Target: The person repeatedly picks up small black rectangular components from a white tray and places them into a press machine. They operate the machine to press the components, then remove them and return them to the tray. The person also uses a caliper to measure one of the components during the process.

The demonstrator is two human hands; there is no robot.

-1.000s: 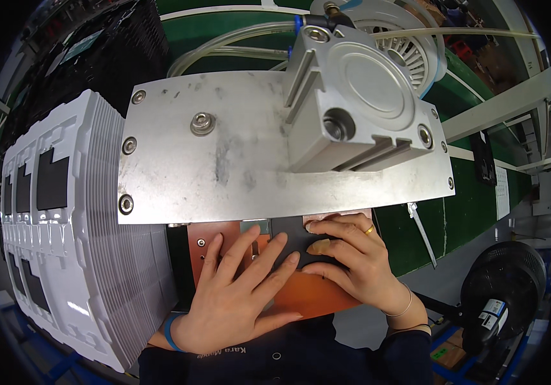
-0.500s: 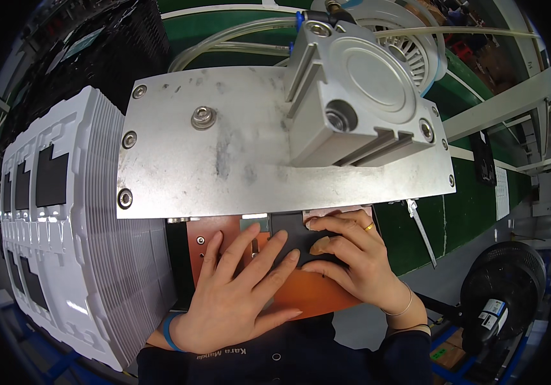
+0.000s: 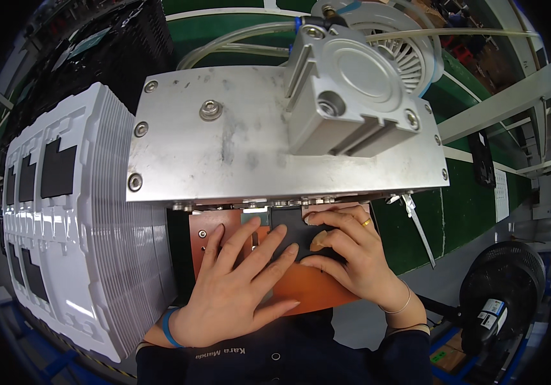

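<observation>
My left hand lies with spread fingers over the orange metal fixture plate, its fingertips reaching the near edge of a flat dark grey piece. On the right part of that piece rest the bent fingers of my right hand, thumb apart from the index finger. Pale finger covers show on some of its fingertips. Just beyond both hands stands a press with a silver metal top plate, which hides the far end of the dark piece.
A square metal air cylinder sits on the press, with clear hoses behind. Stacked white trays holding black cut pieces rise at left. At right are a caliper-like metal tool, a black fan and a green bench.
The view has tilted slightly, showing more of the press's underside with its screws. Both hands keep nearly the same place on the fixture.
</observation>
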